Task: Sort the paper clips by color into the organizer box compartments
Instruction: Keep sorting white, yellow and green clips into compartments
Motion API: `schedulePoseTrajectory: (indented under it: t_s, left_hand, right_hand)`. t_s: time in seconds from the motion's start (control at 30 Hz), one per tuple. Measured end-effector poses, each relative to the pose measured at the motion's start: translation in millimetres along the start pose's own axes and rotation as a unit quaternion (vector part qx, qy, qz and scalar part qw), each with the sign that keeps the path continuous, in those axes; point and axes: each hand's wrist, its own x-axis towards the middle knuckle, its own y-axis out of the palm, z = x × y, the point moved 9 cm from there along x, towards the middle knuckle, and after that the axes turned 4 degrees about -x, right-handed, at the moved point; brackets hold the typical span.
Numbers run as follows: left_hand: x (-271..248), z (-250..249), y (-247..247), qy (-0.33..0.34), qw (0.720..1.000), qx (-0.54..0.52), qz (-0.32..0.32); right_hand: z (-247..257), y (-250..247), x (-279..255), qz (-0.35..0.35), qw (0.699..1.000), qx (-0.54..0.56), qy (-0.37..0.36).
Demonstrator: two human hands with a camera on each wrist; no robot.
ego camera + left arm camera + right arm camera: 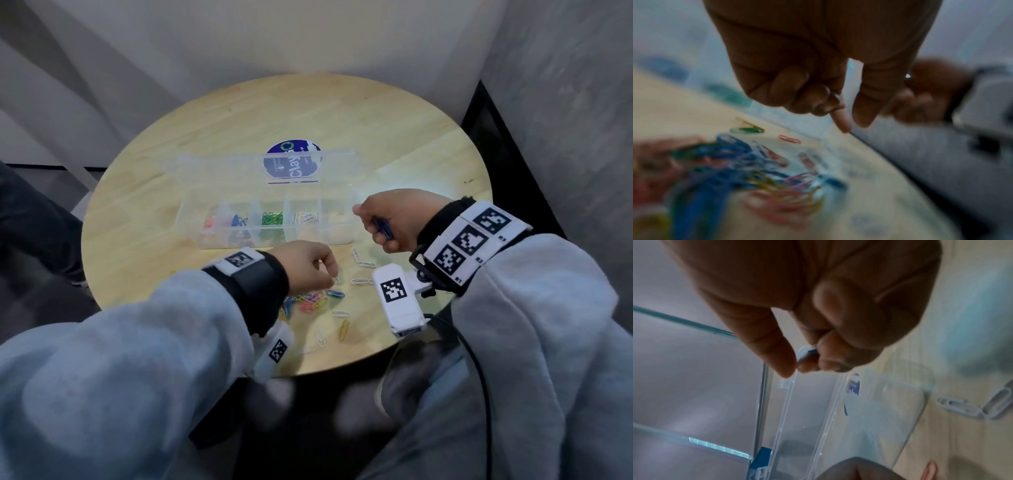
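Note:
A clear organizer box [191,219] stands open mid-table, with red, blue [238,221], green [272,218] and white [306,217] clips in separate compartments; the rightmost one looks bare. My right hand [376,226] hovers by the box's right end and grips dark blue paper clips [385,228]; a blue bit [811,351] shows between its fingers. My left hand [330,274] is over the mixed pile of clips [310,303] near the front edge. In the left wrist view its index finger [841,123] and thumb stand apart with nothing between them, and the other fingers are curled.
Loose white clips [363,263] lie right of the pile, with a blue clip [335,294] and a yellow one [343,329] nearer me. The box's lid [222,168] lies flat behind it over a round blue sticker [293,164]. The round table's front edge [342,371] is close.

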Motion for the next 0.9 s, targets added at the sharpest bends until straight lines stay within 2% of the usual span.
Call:
schedulePoseTrajectory:
  t_s: [0.07, 0.23, 0.37, 0.47, 0.53, 0.6, 0.7, 0.77, 0.83, 0.9]
  left_hand:
    - [0, -6, 8, 0.005, 0.996, 0.087, 0.002]
    - [9, -15, 27, 0.033, 0.977, 0.208, 0.012]
    - [13, -15, 32, 0.020, 0.973, 0.229, 0.024]
    - [12, -9, 32, 0.001, 0.978, 0.206, 0.034]
    - [10, 1, 33, -0.017, 0.989, 0.135, 0.056]
    - [5, 14, 31, -0.052, 0.994, -0.058, 0.079]
    - [-3, 31, 14, -0.095, 0.948, -0.298, 0.058]
    - [-8, 41, -1, -0.109, 0.899, -0.423, 0.026]
    - [-13, 50, -16, -0.104, 0.861, -0.498, 0.007]
    - [-17, 58, -25, -0.099, 0.849, -0.519, -0.002]
  right_hand:
    - [2, -3, -1, -0.009, 0.999, -0.048, -0.007]
    - [4, -1, 0, -0.006, 0.992, -0.123, -0.022]
    - [2, 1, 3, -0.006, 0.984, -0.178, -0.019]
    - [0, 3, 5, -0.005, 0.981, -0.195, -0.020]
    - [-1, 5, 7, -0.002, 0.980, -0.196, -0.021]
    - [-1, 7, 8, 0.002, 0.980, -0.200, -0.023]
    - [-1, 15, 9, 0.014, 0.977, -0.209, -0.025]
    - [0, 23, 11, 0.024, 0.975, -0.221, -0.028]
    - [2, 30, 12, 0.032, 0.973, -0.226, -0.031]
    - [3, 34, 13, 0.034, 0.972, -0.232, -0.034]
